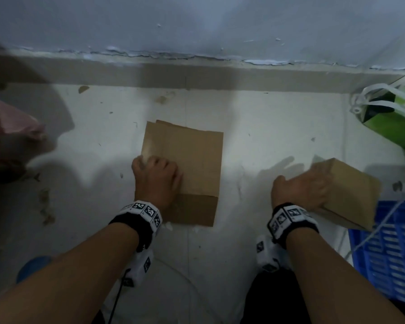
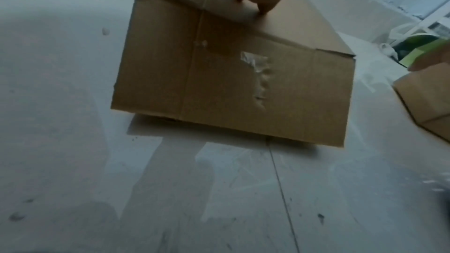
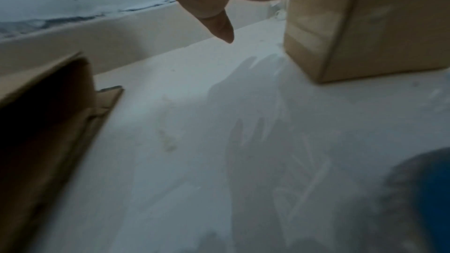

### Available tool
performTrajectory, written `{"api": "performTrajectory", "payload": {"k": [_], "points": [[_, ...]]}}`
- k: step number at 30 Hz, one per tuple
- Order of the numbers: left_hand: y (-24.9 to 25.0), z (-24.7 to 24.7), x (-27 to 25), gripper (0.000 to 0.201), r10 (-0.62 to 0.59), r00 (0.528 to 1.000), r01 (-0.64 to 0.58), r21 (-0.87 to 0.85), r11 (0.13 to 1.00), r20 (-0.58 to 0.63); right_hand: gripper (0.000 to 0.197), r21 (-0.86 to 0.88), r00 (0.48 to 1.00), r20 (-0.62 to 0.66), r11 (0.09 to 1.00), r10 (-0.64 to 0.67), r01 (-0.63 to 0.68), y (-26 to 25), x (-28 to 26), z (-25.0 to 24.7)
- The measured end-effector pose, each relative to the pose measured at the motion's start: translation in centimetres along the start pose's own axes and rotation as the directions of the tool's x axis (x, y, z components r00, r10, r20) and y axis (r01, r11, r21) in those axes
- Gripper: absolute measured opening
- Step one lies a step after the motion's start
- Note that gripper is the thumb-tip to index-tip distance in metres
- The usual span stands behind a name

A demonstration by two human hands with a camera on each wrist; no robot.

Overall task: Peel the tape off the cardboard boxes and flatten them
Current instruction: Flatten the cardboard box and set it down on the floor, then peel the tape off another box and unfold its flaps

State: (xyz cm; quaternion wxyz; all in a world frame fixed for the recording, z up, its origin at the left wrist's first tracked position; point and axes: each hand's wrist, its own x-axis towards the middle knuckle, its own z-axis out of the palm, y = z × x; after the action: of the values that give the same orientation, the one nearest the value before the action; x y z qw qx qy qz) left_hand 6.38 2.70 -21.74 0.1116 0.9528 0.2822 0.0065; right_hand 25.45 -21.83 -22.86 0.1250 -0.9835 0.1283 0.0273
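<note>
My left hand [image 1: 155,178] rests on the near left part of the flattened box [image 1: 192,164], which lies on the white floor [image 1: 255,127] ahead of me. Its fingers look curled at the left edge, though I cannot tell whether they truly grip it. A scrap of clear tape [image 2: 258,72] clings to 1 panel. My right hand [image 1: 306,185] lies with spread fingers on top of box 2, the closed box [image 1: 351,197] on the floor beside the blue crate [image 1: 393,253]; it is not clenched. I judge the cardboard light, stiff along its panels and willing to bend at the creases. The tape looks thin and likely to tear, so I would pinch a lifted corner and hold the panel down beside it.
</note>
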Motion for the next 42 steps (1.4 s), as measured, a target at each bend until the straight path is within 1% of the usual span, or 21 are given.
{"api": "performTrajectory", "payload": {"k": [2, 4, 5, 7, 9, 11, 13, 14, 15, 18, 20, 21, 22, 24, 25, 26, 29, 33, 36, 39, 42], "points": [[0.3, 0.2, -0.2, 0.021, 0.078, 0.992, -0.078, 0.002, 0.997, 0.097, 0.103, -0.045, 0.994, 0.081, 0.996, 0.077, -0.073, 2.4, 1.8, -0.6], [0.6, 0.4, -0.3, 0.026, 0.101, 0.969, -0.112, 0.038, 0.993, 0.226, 0.102, -0.038, 0.954, 0.19, 0.973, 0.231, -0.228, 4.0, 2.7, -1.1], [0.8, 0.5, -0.4, 0.03, 0.103, 0.955, -0.121, 0.051, 0.991, 0.278, 0.097, -0.052, 0.949, 0.193, 0.969, 0.247, -0.242, 4.5, 2.8, -1.2], [1.3, 0.4, -0.6, 0.032, 0.081, 0.938, -0.1, 0.039, 0.994, 0.337, 0.076, -0.12, 0.989, 0.102, 0.988, 0.108, -0.096, 4.7, 1.9, -1.4], [1.7, 0.5, -0.9, 0.034, 0.039, 0.931, -0.053, 0.028, 0.998, 0.363, 0.054, -0.196, 0.995, 0.03, 0.975, -0.096, 0.1, 3.9, 0.3, -1.4], [2.4, 0.2, -0.9, 0.038, 0.026, 0.922, -0.043, 0.035, 0.998, 0.386, 0.049, -0.186, 0.956, -0.012, 0.94, -0.294, 0.287, 2.6, -1.3, -1.6], [2.6, -0.1, -0.9, 0.04, 0.007, 0.915, -0.021, 0.031, 0.999, 0.404, 0.048, -0.125, 0.88, -0.058, 0.878, -0.472, 0.463, 1.0, -2.8, -1.6], [2.6, -0.2, -0.9, 0.04, 0.002, 0.914, -0.015, 0.029, 0.999, 0.406, 0.048, -0.107, 0.858, -0.071, 0.859, -0.509, 0.501, 0.3, -3.1, -1.5], [2.5, 0.0, -0.8, 0.041, 0.008, 0.915, -0.02, 0.028, 0.999, 0.405, 0.052, -0.09, 0.864, -0.063, 0.865, -0.5, 0.494, -0.3, -3.3, -1.5], [2.0, 1.0, -0.8, 0.047, 0.03, 0.917, -0.035, 0.007, 0.999, 0.398, 0.092, 0.015, 0.967, 0.087, 0.971, -0.239, 0.239, -1.7, -3.3, -1.4], [1.9, 1.3, -0.9, 0.053, 0.025, 0.912, -0.037, 0.022, 0.999, 0.41, 0.12, 0.183, 0.982, 0.186, 0.983, -0.032, -0.003, -2.9, -3.2, -1.7], [2.0, 1.4, -1.0, 0.055, 0.024, 0.913, -0.039, 0.028, 0.999, 0.407, 0.13, 0.264, 0.971, 0.226, 0.954, 0.079, -0.139, -3.3, -2.9, -1.9], [2.1, 1.5, -1.0, 0.056, 0.023, 0.917, -0.04, 0.032, 0.999, 0.399, 0.137, 0.329, 0.943, 0.267, 0.901, 0.198, -0.282, -3.6, -2.4, -2.4], [2.5, 1.6, -0.9, 0.057, 0.015, 0.92, -0.03, 0.032, 0.999, 0.392, 0.135, 0.376, 0.827, 0.376, 0.746, 0.418, -0.549, -3.6, -1.4, -3.3], [2.6, 1.5, -0.8, 0.056, 0.004, 0.919, -0.017, 0.031, 0.999, 0.394, 0.126, 0.398, 0.768, 0.431, 0.664, 0.474, -0.633, -3.1, -1.1, -3.5], [2.7, 1.5, -0.6, 0.055, -0.008, 0.916, -0.004, 0.029, 1.0, 0.401, 0.111, 0.439, 0.737, 0.465, 0.594, 0.491, -0.674, -2.6, -1.1, -3.6], [3.1, 1.1, -0.3, 0.052, -0.027, 0.905, 0.023, 0.014, 1.0, 0.425, 0.073, 0.555, 0.755, 0.425, 0.515, 0.499, -0.653, -1.5, -2.1, -3.8], [4.1, -0.4, 0.3, 0.053, -0.033, 0.903, 0.049, -0.027, 0.998, 0.428, 0.053, 0.697, 0.826, 0.338, 0.47, 0.45, -0.541, -4.7, -4.5, -5.5], [5.2, -3.1, 1.0, 0.059, 0.015, 0.918, 0.021, -0.087, 0.996, 0.396, 0.037, 0.791, 0.867, 0.328, 0.391, 0.376, -0.47, -8.4, -6.4, -8.2], [6.2, -7.1, 2.0, 0.078, 0.056, 0.955, 0.036, -0.303, 0.952, 0.291, 0.032, 0.827, 0.894, 0.344, 0.358, 0.288, -0.433, -11.3, -7.8, -11.9], [7.3, -13.3, 2.4, 0.102, 0.081, 0.99, -0.004, -0.541, 0.841, 0.119, 0.043, 0.845, 0.916, 0.352, 0.355, 0.195, -0.4, -13.1, -8.8, -17.1]]}}
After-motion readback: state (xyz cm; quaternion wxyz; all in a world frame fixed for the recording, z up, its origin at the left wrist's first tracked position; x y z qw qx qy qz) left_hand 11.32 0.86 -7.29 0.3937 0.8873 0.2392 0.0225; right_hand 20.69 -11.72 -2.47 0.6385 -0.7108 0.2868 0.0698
